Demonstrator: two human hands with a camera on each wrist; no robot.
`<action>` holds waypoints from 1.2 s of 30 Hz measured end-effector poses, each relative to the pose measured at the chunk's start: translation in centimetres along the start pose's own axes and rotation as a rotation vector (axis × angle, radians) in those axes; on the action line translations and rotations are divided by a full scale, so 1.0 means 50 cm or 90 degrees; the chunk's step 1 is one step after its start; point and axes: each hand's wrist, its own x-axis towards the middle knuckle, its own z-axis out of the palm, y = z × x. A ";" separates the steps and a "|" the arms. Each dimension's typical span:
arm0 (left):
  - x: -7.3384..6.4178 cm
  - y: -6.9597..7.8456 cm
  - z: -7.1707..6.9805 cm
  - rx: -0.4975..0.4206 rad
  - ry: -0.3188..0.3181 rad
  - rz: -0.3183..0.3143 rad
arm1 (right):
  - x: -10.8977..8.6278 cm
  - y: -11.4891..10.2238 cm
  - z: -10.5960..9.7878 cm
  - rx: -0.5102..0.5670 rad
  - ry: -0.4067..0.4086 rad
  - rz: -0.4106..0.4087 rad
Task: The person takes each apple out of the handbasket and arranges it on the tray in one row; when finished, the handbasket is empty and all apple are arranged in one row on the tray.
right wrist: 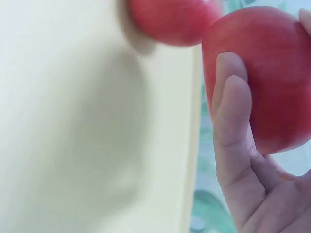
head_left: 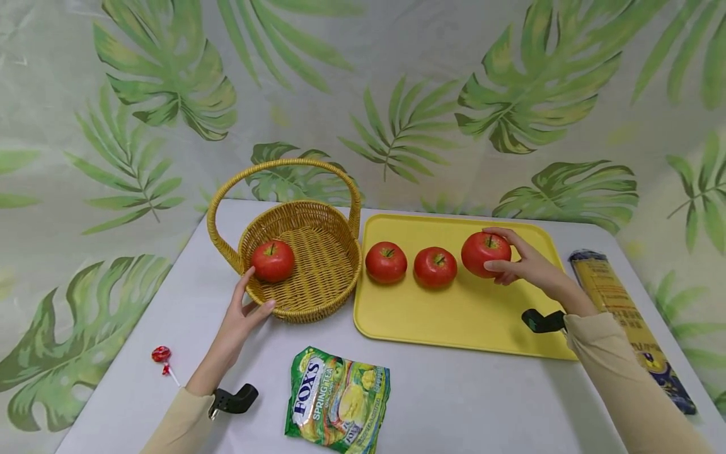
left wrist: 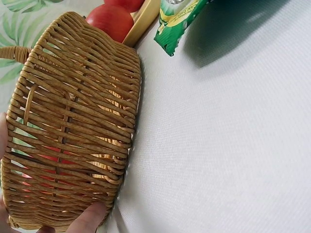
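My right hand [head_left: 524,265] grips a red apple [head_left: 484,254] over the right half of a yellow tray [head_left: 454,321]. In the right wrist view, fingers and thumb wrap this apple [right wrist: 267,82], which stands off the tray surface. Two more red apples, one left [head_left: 386,262] and one in the middle [head_left: 435,267], sit on the tray. My left hand [head_left: 241,318] holds the near left side of a wicker basket [head_left: 312,312], fingertips at its rim and wall. One red apple [head_left: 273,261] lies inside the basket. The left wrist view shows fingers against the woven wall [left wrist: 73,121].
A green Fox's candy bag [head_left: 337,403] lies in front of the basket. At the left is a red-wrapped lollipop [head_left: 161,354]. A long yellow and blue packet [head_left: 629,321] lies right of the tray. The basket's tall handle [head_left: 283,162] arches over it; a leaf-patterned cloth hangs behind.
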 end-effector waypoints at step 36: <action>0.002 -0.003 0.000 -0.012 -0.001 -0.002 | -0.010 0.024 0.002 -0.042 -0.016 -0.032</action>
